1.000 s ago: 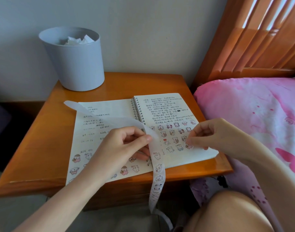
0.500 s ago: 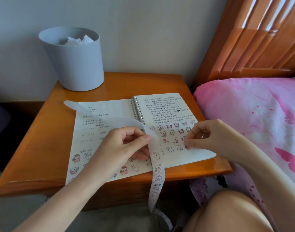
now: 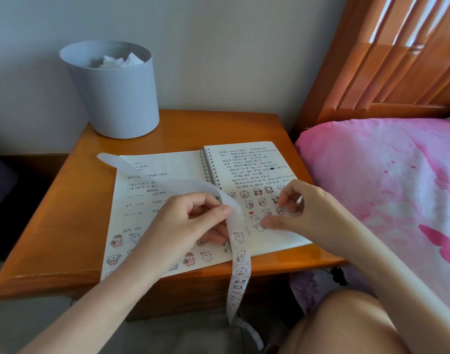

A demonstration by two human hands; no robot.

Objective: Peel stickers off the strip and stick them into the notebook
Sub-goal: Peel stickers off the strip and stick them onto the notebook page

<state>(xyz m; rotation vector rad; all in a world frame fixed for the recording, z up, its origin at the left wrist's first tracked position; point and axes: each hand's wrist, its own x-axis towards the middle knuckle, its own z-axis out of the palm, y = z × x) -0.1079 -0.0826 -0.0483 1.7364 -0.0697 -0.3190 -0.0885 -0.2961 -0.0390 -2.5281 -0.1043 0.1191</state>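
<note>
Field notes, head view. Open spiral-bound notebook with white handwritten pages [image 3: 254, 159] lies flat on the glossy orange wooden nightstand [image 3: 65, 226], pushed toward the near edge, I judge so both hands reach it without stretching.

Long translucent white sticker strip [image 3: 240, 261] runs from the far left page, arches over the spiral, and hangs off the front edge toward the floor; the far part looks bare, the hanging part carries small cartoon stickers; I take it the strip is fed across so the next sticker comes up at the fingers.

Left hand [image 3: 185, 221]: palm down over the left page, thumb and curled fingers pinching the strip at its bend, held slightly raised, probably to keep it taut and off the page.

Right hand [image 3: 313, 208]: wrist in from the right, fingers curled with tips down among the rows of small cartoon stickers [image 3: 249, 203] on the right page, thumb stretched out low beside them; whether a sticker sits under those fingertips I cannot tell; likely pressing one down.

Pale grey round plastic bin [image 3: 116, 98] with paper scraps stands at the back corner, handy for spent backing.
</note>
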